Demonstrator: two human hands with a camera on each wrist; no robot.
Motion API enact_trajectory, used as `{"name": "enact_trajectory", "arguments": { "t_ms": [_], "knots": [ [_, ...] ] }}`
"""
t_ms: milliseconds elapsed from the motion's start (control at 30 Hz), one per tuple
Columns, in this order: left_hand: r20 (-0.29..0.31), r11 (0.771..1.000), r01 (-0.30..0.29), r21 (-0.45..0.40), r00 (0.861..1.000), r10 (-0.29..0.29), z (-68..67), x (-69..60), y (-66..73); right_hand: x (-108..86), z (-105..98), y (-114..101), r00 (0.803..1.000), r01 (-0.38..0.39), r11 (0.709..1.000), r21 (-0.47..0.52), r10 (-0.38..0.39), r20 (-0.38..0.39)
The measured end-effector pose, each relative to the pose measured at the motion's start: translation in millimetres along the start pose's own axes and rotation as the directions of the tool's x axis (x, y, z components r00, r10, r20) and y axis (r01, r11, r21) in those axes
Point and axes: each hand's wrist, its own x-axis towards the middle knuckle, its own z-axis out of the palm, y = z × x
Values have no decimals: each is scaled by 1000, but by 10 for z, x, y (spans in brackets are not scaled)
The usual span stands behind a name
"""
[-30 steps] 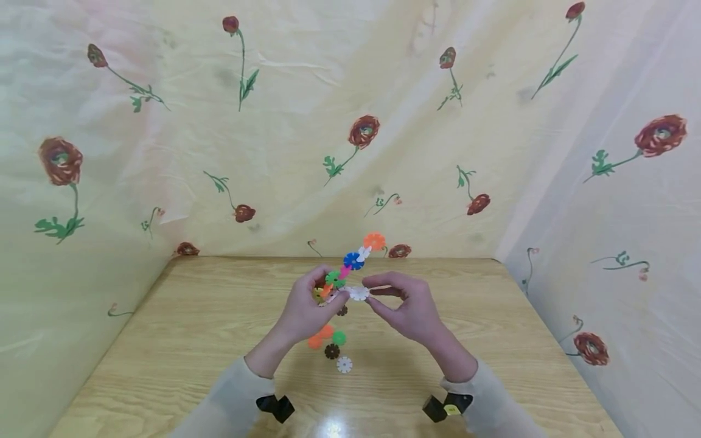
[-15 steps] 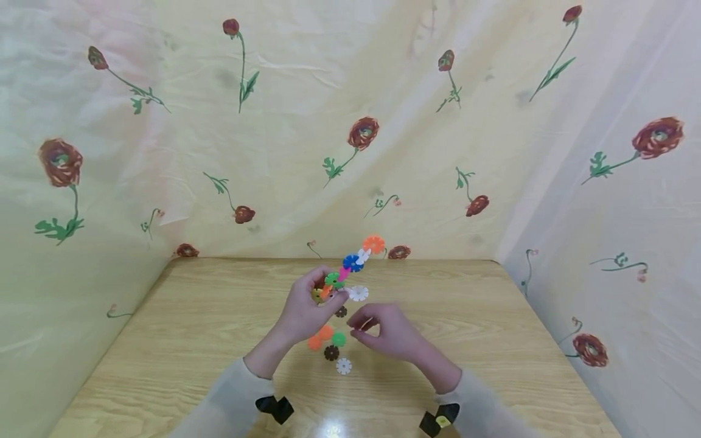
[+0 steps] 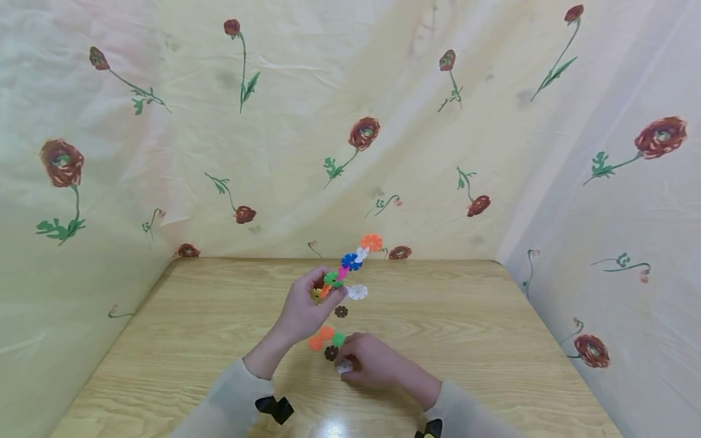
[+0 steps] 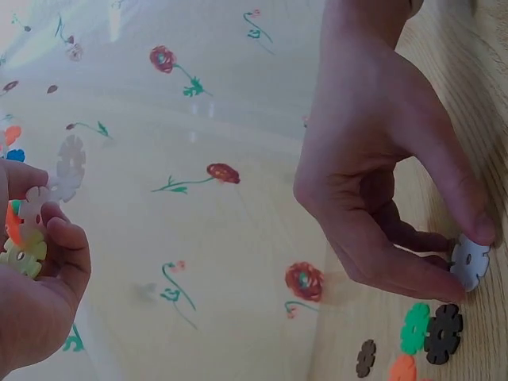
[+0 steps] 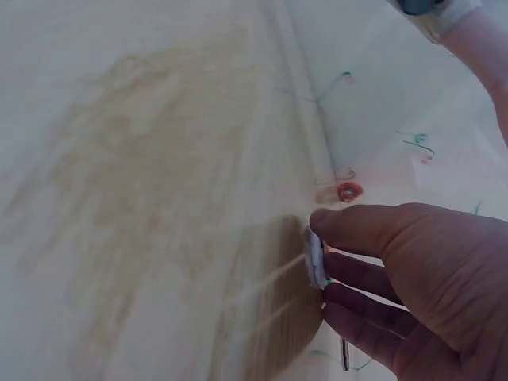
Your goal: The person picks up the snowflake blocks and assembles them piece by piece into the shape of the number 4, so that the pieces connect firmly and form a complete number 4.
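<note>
My left hand (image 3: 304, 311) holds up a chain of notched plastic snowflake discs in several colours. A blue disc (image 3: 352, 262) and an orange disc (image 3: 372, 243) stretch out past the fingers, and a white disc (image 3: 358, 292) juts from beside the thumb. Part of the chain is hidden behind that hand. Down at the table, my right hand (image 3: 375, 364) has thumb and fingertips on opposite edges of a loose white snowflake disc (image 4: 470, 263). In the right wrist view this white disc (image 5: 316, 260) appears edge-on between thumb and fingers.
Loose discs lie left of my right hand: a green disc (image 3: 339, 339), a dark brown disc (image 3: 331, 353) and orange discs (image 3: 316, 342). Another brown disc (image 3: 341, 311) lies farther back. Flower-printed cloth (image 3: 296, 152) surrounds the wooden table (image 3: 219, 316).
My right hand has left the white disc on the chain and come down toward me to the loose white disc on the table. My left hand stays in place with the chain.
</note>
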Motion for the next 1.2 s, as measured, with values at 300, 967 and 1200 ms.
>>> {"name": "enact_trajectory", "arguments": {
  "t_ms": [300, 967, 1200],
  "knots": [
    [5, 1000, 0, -6, 1000, 0, 14, -2, 20, -1, 27, 4, 999, -31, 1000, 2, 31, -8],
    [2, 998, -64, 12, 998, 64, 25, 7, -11, -230, -676, 53, 936, -49, 944, 327, 157, -316],
    [5, 998, -63, 16, 998, 63, 28, 9, -9, -271, -956, -48, 822, 85, 903, 422, 176, -541]
  ]
}}
